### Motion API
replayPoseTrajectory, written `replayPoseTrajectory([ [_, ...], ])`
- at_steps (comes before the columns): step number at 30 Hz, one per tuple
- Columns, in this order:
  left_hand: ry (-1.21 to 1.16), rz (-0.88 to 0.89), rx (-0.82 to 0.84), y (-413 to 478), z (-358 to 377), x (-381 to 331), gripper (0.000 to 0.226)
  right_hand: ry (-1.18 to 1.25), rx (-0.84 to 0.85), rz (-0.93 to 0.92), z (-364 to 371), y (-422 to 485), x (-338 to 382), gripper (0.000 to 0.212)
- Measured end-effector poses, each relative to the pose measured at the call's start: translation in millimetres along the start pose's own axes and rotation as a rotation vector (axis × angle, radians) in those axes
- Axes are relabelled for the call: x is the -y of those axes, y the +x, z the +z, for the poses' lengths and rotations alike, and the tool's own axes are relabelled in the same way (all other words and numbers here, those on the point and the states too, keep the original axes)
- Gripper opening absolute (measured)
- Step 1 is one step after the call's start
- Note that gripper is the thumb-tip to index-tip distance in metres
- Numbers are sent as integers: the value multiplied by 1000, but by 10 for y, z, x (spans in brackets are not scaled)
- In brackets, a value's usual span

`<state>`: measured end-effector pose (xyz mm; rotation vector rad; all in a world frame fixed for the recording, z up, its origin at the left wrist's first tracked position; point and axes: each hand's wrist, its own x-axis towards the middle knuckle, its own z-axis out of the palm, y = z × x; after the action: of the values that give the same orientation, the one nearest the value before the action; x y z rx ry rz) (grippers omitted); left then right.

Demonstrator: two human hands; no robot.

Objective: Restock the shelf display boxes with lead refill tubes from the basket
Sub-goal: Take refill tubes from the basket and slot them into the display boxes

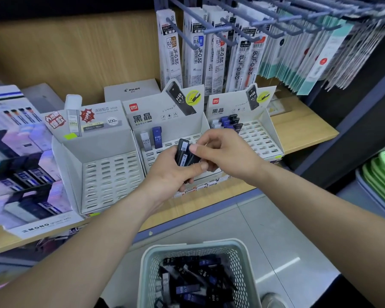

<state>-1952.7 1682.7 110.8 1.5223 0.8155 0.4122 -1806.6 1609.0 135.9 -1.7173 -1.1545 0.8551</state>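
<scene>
My left hand (172,172) grips a small bunch of black lead refill tubes (183,153) in front of the middle display box (142,117). My right hand (225,152) pinches the top of one of those tubes with thumb and fingers. Two tubes, one grey (146,141) and one blue (157,137), stand in the middle box's back row. The right display box (265,138) holds several tubes (229,123) at its back left. The left display box (111,174) shows only bare slots. Below, a pale mesh basket (149,261) holds several black, blue and grey tubes (193,281).
A Mono display of larger cases (25,174) stands at the left on the wooden shelf (302,127). Pen refill packets (209,58) hang on hooks above. A white Pilot box (131,90) sits behind. Green trays (382,174) are stacked at the right.
</scene>
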Motion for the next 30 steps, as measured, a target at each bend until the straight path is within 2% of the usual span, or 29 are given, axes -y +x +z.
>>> replayPoseTrajectory([
  [3,7,-8,-28,8,-54,-7,31,112,-20,42,-49,11,13,20],
  [9,-121,-55,-65,48,-127,-17,58,309,-37,90,-126,44,-55,10],
  [12,-173,-73,-76,68,-137,-26,44,387,-48,99,-149,45,-92,2],
  [15,-225,-75,-98,83,-147,-38,37,430,-66,91,-204,51,-139,9],
  [19,-171,-51,-134,92,-151,-23,24,366,-28,67,-267,34,-180,12],
  [24,-146,-37,-166,98,-143,-3,16,314,31,67,-253,1,-179,12],
  [30,-147,-38,-113,90,-34,-26,19,278,-95,-41,-303,19,-210,19],
])
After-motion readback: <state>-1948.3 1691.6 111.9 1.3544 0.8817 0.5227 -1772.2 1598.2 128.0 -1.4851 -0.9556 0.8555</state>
